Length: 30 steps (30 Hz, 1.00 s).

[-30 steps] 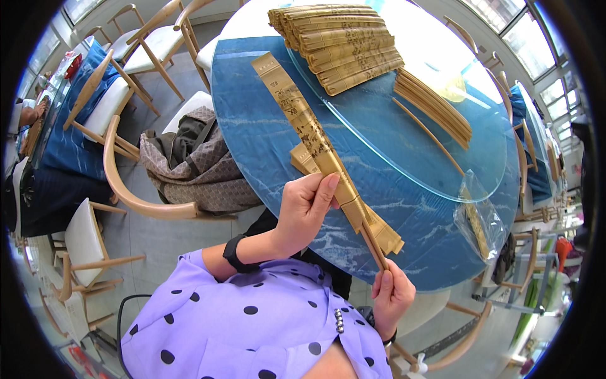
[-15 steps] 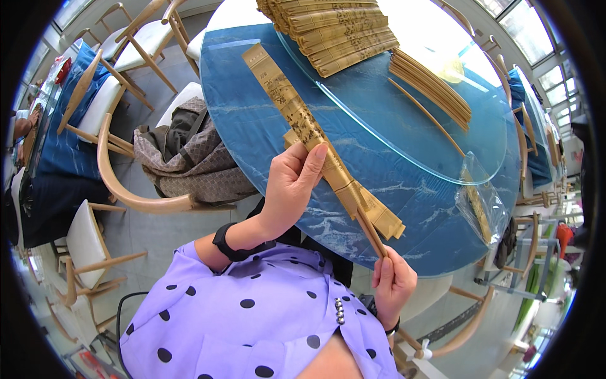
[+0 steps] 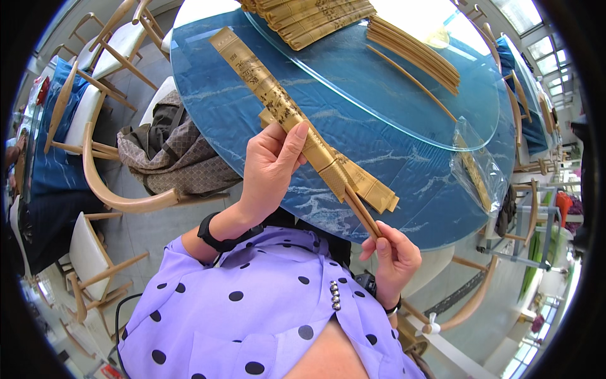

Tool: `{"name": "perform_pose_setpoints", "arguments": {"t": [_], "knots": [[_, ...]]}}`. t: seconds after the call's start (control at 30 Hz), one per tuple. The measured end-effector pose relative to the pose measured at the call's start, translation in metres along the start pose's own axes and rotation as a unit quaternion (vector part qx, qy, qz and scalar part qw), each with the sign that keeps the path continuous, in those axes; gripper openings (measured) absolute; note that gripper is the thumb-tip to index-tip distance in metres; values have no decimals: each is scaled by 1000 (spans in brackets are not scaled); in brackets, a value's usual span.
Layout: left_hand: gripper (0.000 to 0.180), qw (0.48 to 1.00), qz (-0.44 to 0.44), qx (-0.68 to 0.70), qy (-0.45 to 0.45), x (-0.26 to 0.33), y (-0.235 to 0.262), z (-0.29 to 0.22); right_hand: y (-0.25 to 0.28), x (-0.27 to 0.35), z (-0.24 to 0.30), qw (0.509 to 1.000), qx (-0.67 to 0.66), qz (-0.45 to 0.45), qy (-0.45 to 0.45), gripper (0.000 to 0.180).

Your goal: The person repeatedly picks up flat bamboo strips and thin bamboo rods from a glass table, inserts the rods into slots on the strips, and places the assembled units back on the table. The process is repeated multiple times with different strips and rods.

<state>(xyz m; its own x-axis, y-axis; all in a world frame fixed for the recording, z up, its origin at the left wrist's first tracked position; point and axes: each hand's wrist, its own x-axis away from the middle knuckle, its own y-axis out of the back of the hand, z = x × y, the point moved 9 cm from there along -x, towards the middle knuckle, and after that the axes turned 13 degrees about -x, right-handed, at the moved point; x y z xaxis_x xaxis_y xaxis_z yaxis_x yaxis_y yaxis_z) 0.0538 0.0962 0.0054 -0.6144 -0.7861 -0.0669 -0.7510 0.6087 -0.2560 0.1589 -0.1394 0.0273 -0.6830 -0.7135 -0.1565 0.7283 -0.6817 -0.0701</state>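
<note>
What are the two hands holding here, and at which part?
Both hold one closed tan bamboo folding fan. The right hand grips the narrow pivot end of its ribs; the left hand clasps the folded leaf around mid-length.

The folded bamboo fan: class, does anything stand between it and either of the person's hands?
No. The left hand lies directly on the folded bamboo fan at mid-length, and the right hand pinches its thin sticks at the near end. Nothing visible comes between them.
</note>
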Motion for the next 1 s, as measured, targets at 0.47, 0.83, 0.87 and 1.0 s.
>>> {"name": "perform_pose_setpoints", "arguments": {"t": [0.47,0.83,0.87,1.0], "knots": [[25,999,15,-40,-13,9,-10,3,8,3,-25,981,-131,-74,-124,21],[33,999,16,-27,7,6,-9,3,4,3,-22,986,-94,-73,-113,20],[33,999,24,-37,11,8,-11,7,3,3,-21,987,-93,-74,-113,20],[30,998,43,-36,18,14,-17,12,-2,0,-20,987,-92,-67,-109,20]]}}
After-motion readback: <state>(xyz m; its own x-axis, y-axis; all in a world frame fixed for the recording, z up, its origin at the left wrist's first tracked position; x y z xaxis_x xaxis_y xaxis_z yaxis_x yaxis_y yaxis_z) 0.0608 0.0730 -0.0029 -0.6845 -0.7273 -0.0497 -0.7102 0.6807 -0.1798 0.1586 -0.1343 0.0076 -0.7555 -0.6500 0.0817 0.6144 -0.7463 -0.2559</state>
